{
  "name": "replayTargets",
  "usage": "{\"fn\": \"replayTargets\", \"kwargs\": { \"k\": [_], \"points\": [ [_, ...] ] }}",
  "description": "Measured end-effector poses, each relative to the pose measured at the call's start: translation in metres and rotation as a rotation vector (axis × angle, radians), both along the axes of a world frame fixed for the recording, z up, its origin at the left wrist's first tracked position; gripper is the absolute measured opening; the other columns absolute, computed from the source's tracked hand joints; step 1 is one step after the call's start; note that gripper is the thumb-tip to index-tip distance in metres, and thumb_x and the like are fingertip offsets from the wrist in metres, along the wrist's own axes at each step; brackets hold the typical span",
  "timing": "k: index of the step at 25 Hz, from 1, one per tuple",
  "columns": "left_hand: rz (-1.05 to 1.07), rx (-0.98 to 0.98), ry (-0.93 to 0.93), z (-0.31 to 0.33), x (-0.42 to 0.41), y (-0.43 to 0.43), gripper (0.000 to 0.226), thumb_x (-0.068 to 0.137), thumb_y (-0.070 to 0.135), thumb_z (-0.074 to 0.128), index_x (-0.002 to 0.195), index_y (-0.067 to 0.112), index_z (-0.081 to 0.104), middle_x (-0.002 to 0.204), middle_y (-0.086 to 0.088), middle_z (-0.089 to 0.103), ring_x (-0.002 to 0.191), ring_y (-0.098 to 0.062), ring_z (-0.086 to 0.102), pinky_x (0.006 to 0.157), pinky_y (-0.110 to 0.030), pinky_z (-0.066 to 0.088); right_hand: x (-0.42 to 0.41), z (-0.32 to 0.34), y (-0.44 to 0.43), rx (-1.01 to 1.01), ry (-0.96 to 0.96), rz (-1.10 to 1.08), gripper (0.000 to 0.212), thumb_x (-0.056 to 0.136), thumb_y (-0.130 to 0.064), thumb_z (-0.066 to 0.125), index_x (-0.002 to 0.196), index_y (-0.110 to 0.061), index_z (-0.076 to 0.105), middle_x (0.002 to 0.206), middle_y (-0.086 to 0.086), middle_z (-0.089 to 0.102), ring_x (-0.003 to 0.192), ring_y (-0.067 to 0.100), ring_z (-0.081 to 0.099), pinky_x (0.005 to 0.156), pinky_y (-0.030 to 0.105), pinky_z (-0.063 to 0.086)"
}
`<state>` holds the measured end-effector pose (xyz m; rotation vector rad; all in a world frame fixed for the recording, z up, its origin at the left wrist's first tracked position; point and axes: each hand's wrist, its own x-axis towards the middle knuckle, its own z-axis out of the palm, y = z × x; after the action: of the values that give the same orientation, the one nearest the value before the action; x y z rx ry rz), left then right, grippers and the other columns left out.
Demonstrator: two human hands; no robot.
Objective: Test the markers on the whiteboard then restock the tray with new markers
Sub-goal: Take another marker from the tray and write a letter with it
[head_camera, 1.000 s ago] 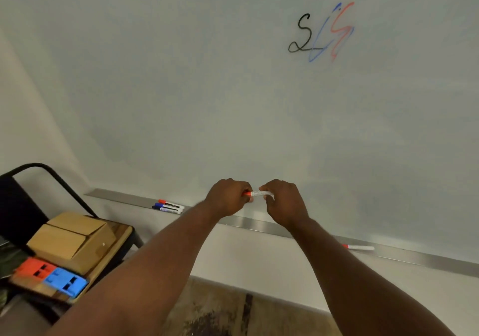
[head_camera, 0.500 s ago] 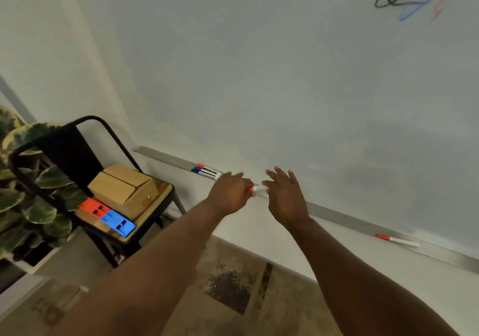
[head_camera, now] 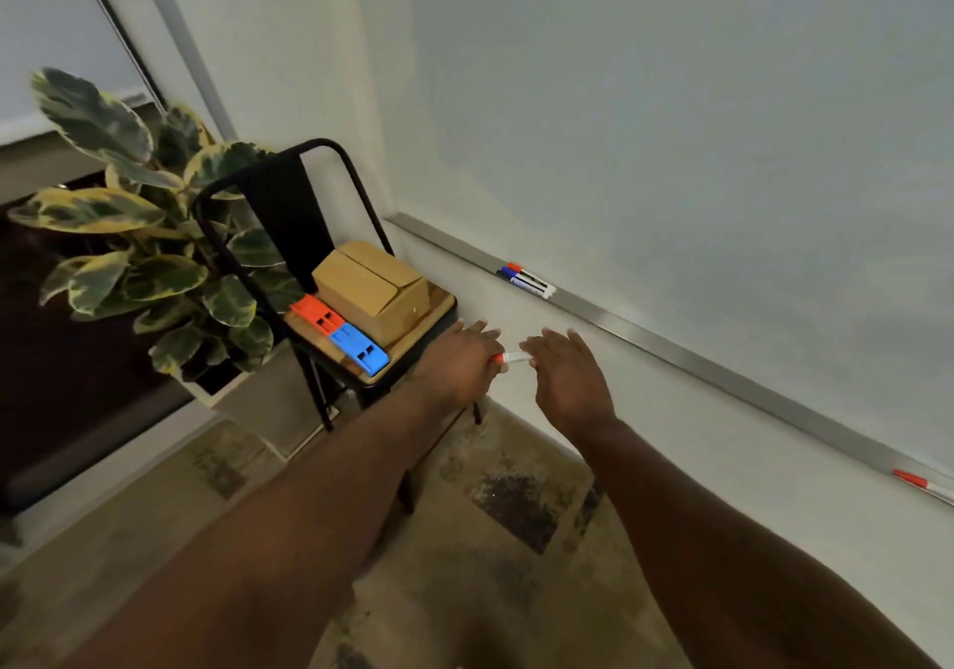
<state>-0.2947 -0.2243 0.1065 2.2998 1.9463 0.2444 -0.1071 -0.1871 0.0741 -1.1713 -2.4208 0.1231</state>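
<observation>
Left hand (head_camera: 463, 359) gripping-tight around a red-capped marker (head_camera: 510, 358), right hand (head_camera: 565, 374) straight-fingered, just beside its white end.

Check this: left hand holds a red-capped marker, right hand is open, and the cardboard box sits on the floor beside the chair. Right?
Not quite. The head view shows the cardboard box on the seat of the chair, not on the floor. The rest stands: the left hand holds the red-capped marker and the right hand is open.
</observation>
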Motion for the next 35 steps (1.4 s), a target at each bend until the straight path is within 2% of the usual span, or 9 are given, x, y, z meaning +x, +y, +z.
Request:
{"fn": "replayTargets", "kwargs": {
  "k": [5,9,12,16,21,23,27,30,35],
  "points": [
    [0.093,-0.007,-0.041,-0.023,-0.061,-0.057,0.03,0.097,0.033,0.052,0.117,0.018,0.068,0.134,-0.006,0.062,0.136,-0.023,0.046,0.116,-0.041,0.028,-0.059,-0.032,-0.042,-0.104,0.069,0.097,0.034,0.09,-0.025,0.06,0.121,-0.014,0.068,0.116,0.008,0.071,0.106,0.027,0.065,0.106,0.042,0.043],
    [0.165,-0.086,-0.05,-0.049,-0.109,-0.102,0.035,0.095,0.034,0.054,0.124,0.017,0.063,0.14,-0.003,0.058,0.14,-0.02,0.04,0.117,-0.039,0.025,-0.109,-0.064,-0.071,-0.155,-0.008,0.191,0.041,0.083,-0.008,0.07,0.124,-0.014,0.066,0.116,0.008,0.068,0.1,0.027,0.064,0.091,0.041,0.054],
    [0.225,-0.12,-0.089,-0.068,-0.141,-0.137,0.034,0.094,0.035,0.055,0.124,0.021,0.064,0.143,-0.002,0.056,0.143,-0.018,0.036,0.119,-0.039,0.023,-0.144,-0.078,-0.093,-0.19,-0.12,0.232,0.044,0.09,-0.015,0.062,0.133,-0.024,0.059,0.118,0.005,0.059,0.1,0.023,0.058,0.084,0.039,0.053],
    [0.261,-0.126,-0.072,-0.082,-0.176,-0.175,0.032,0.096,0.031,0.055,0.124,0.019,0.064,0.14,-0.005,0.057,0.14,-0.021,0.04,0.119,-0.039,0.024,-0.183,-0.084,-0.127,-0.16,-0.186,0.258,0.044,0.09,-0.017,0.062,0.133,-0.024,0.061,0.118,0.004,0.059,0.1,0.023,0.056,0.081,0.034,0.046],
    [0.376,-0.196,-0.063,-0.119,-0.209,-0.207,0.036,0.096,0.035,0.051,0.128,0.022,0.061,0.14,-0.003,0.057,0.139,-0.018,0.041,0.12,-0.036,0.018,-0.223,-0.115,-0.15,-0.225,-0.167,0.317,0.038,0.091,-0.018,0.058,0.128,-0.018,0.066,0.112,0.007,0.062,0.098,0.029,0.059,0.082,0.039,0.051],
    [0.407,-0.221,-0.086,-0.133,-0.219,-0.216,0.033,0.097,0.031,0.051,0.126,0.024,0.063,0.143,0.0,0.055,0.142,-0.017,0.037,0.12,-0.036,0.016,-0.236,-0.132,-0.157,-0.259,-0.198,0.347,0.04,0.087,-0.016,0.064,0.127,-0.019,0.065,0.112,0.006,0.061,0.1,0.03,0.059,0.085,0.039,0.051],
    [0.475,-0.254,-0.096,-0.165,-0.235,-0.229,0.032,0.098,0.032,0.049,0.125,0.025,0.064,0.146,0.002,0.052,0.144,-0.016,0.034,0.121,-0.036,0.013,-0.259,-0.163,-0.163,-0.299,-0.219,0.402,0.041,0.082,-0.011,0.072,0.123,-0.018,0.068,0.106,0.007,0.061,0.092,0.031,0.061,0.075,0.037,0.052],
    [0.524,-0.266,-0.081,-0.186,-0.244,-0.234,0.035,0.099,0.032,0.047,0.13,0.024,0.062,0.148,0.001,0.051,0.144,-0.016,0.033,0.121,-0.035,0.012,-0.273,-0.182,-0.164,-0.34,-0.212,0.449,0.043,0.082,-0.008,0.071,0.124,-0.013,0.067,0.108,0.011,0.062,0.095,0.034,0.06,0.08,0.04,0.052],
    [0.613,-0.306,-0.078,-0.218,-0.256,-0.238,0.039,0.101,0.033,0.046,0.137,0.023,0.056,0.15,0.0,0.048,0.146,-0.017,0.031,0.121,-0.037,0.011,-0.3,-0.214,-0.163,-0.421,-0.265,0.447,0.051,0.072,-0.007,0.077,0.122,-0.015,0.069,0.109,0.011,0.065,0.097,0.036,0.063,0.084,0.041,0.054]
  ]
}}
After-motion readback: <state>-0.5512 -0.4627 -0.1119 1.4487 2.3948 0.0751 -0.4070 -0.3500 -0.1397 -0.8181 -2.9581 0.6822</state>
